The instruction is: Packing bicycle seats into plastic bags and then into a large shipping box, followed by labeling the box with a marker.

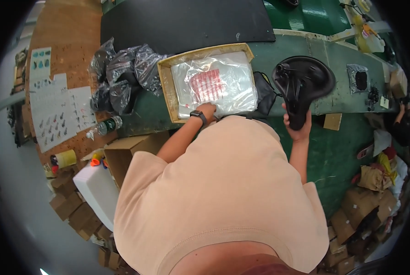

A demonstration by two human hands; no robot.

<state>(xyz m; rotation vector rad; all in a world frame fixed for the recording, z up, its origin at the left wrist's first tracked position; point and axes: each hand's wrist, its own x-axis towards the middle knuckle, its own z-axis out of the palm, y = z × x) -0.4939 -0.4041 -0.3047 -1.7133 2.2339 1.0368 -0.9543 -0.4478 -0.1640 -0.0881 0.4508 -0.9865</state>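
Note:
My right hand (300, 130) is closed around the narrow nose of a black bicycle saddle (315, 78). The saddle's wide end points away from me, above the green table. At the near edge of a shallow yellowish box (167, 87), my left hand (207, 111) has its fingers curled at a clear plastic bag (232, 75) with red print, on a stack of such bags. Those fingertips are partly hidden. Between box and saddle lies a black pouch-like piece (263, 94). Left of the box sit several black saddles wrapped in clear plastic (122, 68).
A black mat (182, 23) covers the table beyond the box. Printed sheets (60, 114) and a plastic bottle (108, 125) lie at the left. An open carton (136, 143) and a white jug (95, 188) stand below. A small bag of black parts (358, 79) lies at the right.

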